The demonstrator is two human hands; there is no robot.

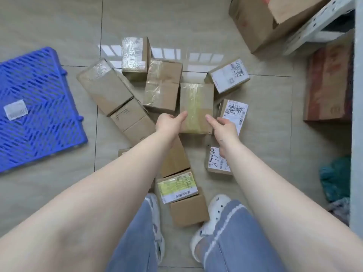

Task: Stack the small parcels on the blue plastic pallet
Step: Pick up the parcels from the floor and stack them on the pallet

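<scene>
Blue plastic pallet (37, 112) — lay on the floor at left, well apart from the parcels, bearing only a white label; nothing stacked yet. Small parcels (163, 85) — about a dozen, scattered on the tiles. Taped parcel (196, 107) — centre of the cluster; left hand (169, 122) and right hand (224, 128) gripped its two sides. All stacking remained.

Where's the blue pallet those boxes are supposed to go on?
The blue pallet lies flat on the tiled floor at the left edge of the head view, apart from the pile of boxes, with a white label on it.
</scene>
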